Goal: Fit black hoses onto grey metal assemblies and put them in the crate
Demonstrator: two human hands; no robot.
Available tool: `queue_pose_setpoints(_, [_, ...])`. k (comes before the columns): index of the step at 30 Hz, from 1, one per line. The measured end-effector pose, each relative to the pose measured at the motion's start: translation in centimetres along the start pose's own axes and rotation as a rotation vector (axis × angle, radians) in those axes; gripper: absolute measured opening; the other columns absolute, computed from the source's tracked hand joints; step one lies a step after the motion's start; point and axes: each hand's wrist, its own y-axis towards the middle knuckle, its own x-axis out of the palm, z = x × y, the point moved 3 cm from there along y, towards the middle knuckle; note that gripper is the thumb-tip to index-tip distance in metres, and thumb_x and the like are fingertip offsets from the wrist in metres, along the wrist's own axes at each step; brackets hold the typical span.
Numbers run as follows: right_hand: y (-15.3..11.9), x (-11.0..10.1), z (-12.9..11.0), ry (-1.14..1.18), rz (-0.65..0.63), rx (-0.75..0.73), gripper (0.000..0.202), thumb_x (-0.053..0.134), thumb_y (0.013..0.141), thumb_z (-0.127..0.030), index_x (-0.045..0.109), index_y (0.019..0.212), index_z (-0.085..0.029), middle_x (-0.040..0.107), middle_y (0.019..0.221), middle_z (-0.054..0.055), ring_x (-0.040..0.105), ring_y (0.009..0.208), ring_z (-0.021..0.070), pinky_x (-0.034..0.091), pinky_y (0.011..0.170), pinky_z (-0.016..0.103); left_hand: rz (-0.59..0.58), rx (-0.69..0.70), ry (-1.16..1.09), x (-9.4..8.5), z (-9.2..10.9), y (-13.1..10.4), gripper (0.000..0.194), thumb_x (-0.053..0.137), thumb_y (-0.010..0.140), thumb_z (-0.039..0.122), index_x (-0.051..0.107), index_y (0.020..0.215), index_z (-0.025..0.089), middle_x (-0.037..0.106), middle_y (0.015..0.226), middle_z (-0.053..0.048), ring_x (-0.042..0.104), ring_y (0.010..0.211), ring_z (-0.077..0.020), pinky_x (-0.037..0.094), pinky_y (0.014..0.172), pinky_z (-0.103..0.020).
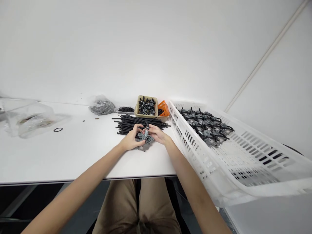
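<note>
A grey metal carburetor point(143, 136) is held just above the white table, its round bore facing me. My left hand point(131, 139) is closed around its left side, thumb at the front. At the top of the carburetor sits a small fitting with a bent black rubber elbow point(147, 124). From the right, my right hand point(158, 134) has its fingers closed at this fitting; the fingertips are partly hidden. Right behind both hands lies a pile of thin black rubber hoses point(129, 123).
A beige bin point(136, 112) of elbow fittings, an orange basket point(164, 109), and a shallow tray point(125, 112) of black rings stand behind. Leftward are a bag of parts point(101, 105), a loose black ring point(58, 129) and a plastic bag point(36, 117). A white crate point(195, 152) holding carburetors flanks my right arm.
</note>
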Motion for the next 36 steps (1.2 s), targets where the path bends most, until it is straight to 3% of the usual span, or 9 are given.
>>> queue_pose_setpoints(3, [0.0,-0.09,0.07,0.02,0.029,0.005,0.031,0.078,0.064,-0.019,0.048,0.075,-0.019,0.063,0.076,-0.001,0.062,0.078,0.0127,0.048,0.075,0.024,-0.003,-0.001,0.002,0.03,-0.21,0.06,0.063,0.066,0.073,0.041,0.031,0.122,0.02,0.059,0.109,-0.009,0.059,0.105,-0.0249,0.045,0.093,-0.039])
queue_pose_setpoints(15, [-0.21,0.31,-0.26,-0.075,-0.003,0.014,0.027,0.076,0.064,-0.022,0.055,0.08,-0.018,0.067,0.084,0.002,0.062,0.079,0.0134,0.047,0.073,0.023,-0.002,-0.001,0.004,0.02,-0.34,0.07,0.06,0.063,0.075,0.04,0.032,0.123,0.02,0.059,0.108,-0.009,0.058,0.103,-0.0245,0.045,0.09,-0.038])
queue_pose_setpoints(25, [0.16,-0.31,0.22,0.021,0.012,0.016,0.034,0.079,0.062,-0.02,0.048,0.078,-0.019,0.061,0.073,-0.003,0.062,0.075,0.012,0.047,0.07,0.022,-0.013,-0.01,0.034,0.01,-0.64,0.12,0.061,0.063,0.075,0.04,0.032,0.123,0.019,0.061,0.108,-0.009,0.059,0.103,-0.025,0.044,0.091,-0.038])
queue_pose_setpoints(36, [0.1,0.03,0.03,-0.05,-0.036,0.003,0.028,0.077,0.064,-0.023,0.058,0.083,-0.017,0.068,0.085,0.002,0.062,0.077,0.0122,0.048,0.072,0.022,-0.013,-0.006,0.045,-0.09,-0.33,0.13,0.059,0.062,0.076,0.041,0.033,0.123,0.02,0.06,0.107,-0.008,0.06,0.102,-0.0245,0.045,0.089,-0.036])
